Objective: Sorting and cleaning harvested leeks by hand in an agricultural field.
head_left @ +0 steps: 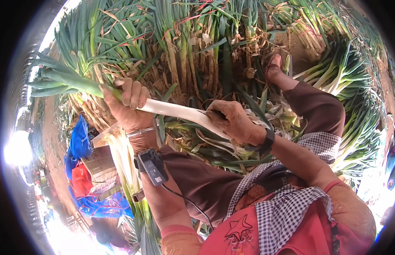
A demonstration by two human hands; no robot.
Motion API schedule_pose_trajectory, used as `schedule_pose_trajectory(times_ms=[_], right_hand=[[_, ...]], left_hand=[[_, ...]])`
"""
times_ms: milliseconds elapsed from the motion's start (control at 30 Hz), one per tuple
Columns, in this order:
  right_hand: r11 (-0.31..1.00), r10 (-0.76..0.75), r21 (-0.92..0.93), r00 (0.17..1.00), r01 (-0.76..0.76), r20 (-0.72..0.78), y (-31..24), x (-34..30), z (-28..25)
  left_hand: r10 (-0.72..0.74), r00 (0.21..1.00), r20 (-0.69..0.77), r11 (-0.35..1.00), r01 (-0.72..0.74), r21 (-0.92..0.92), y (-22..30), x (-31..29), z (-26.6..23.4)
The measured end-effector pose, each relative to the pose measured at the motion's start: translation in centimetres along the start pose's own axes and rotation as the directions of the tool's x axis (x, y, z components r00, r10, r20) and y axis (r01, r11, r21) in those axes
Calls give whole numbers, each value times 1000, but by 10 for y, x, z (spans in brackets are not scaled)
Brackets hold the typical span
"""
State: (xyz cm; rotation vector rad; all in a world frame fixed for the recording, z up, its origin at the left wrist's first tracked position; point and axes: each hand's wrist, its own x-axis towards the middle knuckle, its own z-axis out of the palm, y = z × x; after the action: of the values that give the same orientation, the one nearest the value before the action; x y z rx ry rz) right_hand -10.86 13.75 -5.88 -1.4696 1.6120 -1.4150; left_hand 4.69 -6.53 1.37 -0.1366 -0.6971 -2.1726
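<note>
Shows the leek [169, 109] only in part, masked along its upper shaft by the curled fingers of the left hand [128, 115] and near its white end by the right hand [238, 123], with too little of a dark sliver [201, 111] beside the right fingertips to tell its kind. Cuts standing leeks [184, 51] off at the upper edge and the red garment [218, 244] at the lower, with the woven basket [101, 165] partly screened by a leek bundle [121, 148]. Loses detail at lower left to glare [63, 238] and renders the blue objects [391, 159] at far right too small and blurred to identify.
</note>
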Motion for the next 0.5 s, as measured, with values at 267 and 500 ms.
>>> schedule_pose_trajectory(times_ms=[267,500], right_hand=[[999,2,-40,989,-8,-151,-10,-10,-11],[402,504,891,863,-210,-24,0,-2,-26]], left_hand=[[181,962,-203,967,-137,213,14,1,12],[371,718,-589,900,-122,418,29,-8,-29]])
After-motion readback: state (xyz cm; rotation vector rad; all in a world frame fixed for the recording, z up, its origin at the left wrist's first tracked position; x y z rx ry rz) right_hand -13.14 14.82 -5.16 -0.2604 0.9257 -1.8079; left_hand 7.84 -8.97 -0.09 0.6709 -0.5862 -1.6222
